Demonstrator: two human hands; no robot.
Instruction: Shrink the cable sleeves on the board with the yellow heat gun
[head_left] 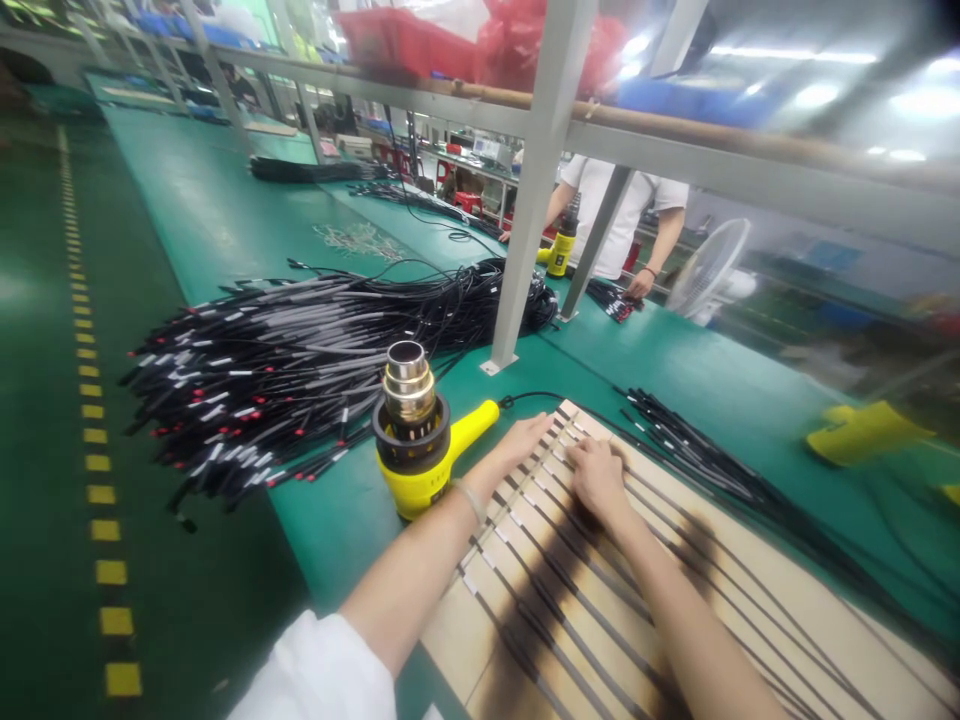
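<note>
Green matting covers your long counter (225,215), which runs far back into a workshop under a grey metal frame (541,150) with red bins on top. Left of it lies a dark green floor (45,400) marked with a line of yellow dashes.

Both of your hands rest on a scorched wooden board (480,640) at the near edge, where black cables (570,600) lie side by side in rows. Your left hand (517,445) lies flat with fingers stretched out, pressing on the cable ends and gripping nothing. Your right hand (598,478) is loosely curled over the cables just beside it; whether it pinches one, you cannot tell.

Just left of the board stands a yellow heat gun (416,445), nozzle up. Behind it sprawls a big heap of black leads (255,380). More loose leads (697,450) lie right of the board.

Across the counter, a person in a white shirt (626,215) stands near a second yellow gun (560,250) and a white fan (709,265).
</note>
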